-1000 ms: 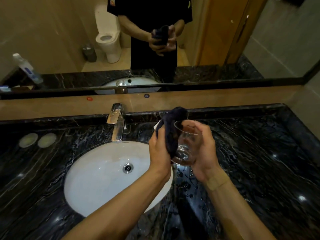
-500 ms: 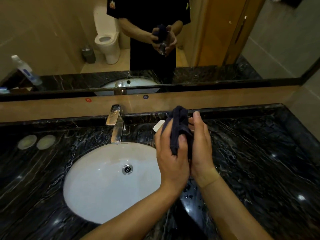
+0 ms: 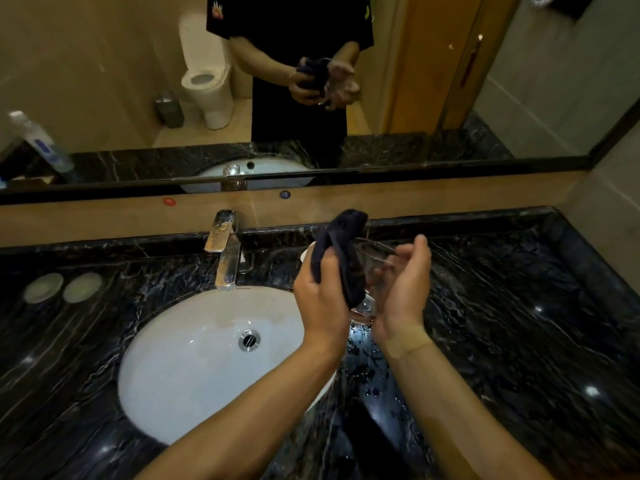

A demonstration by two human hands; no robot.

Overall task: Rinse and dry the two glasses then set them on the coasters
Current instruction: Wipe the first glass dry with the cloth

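Left hand [image 3: 322, 303] is curled round a dark navy cloth [image 3: 343, 258], which is pressed against a clear glass [image 3: 372, 271]. That glass is cradled by the right hand [image 3: 403, 289], fingers loosely bent, above the white basin's [image 3: 194, 358] right rim. Two round coasters [image 3: 62, 287] are seen near the black marble counter's [image 3: 519, 341] left edge. No legible writing is seen.

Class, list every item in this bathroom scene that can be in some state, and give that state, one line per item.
Glass: held in the right hand, being wiped.
Dark cloth: gripped by the left hand, pressed against the glass.
Faucet: off, no water running.
Sink: drain open, no standing water.
Two coasters: both bare, left of the faucet.
Countertop: wet with droplets beneath the hands.
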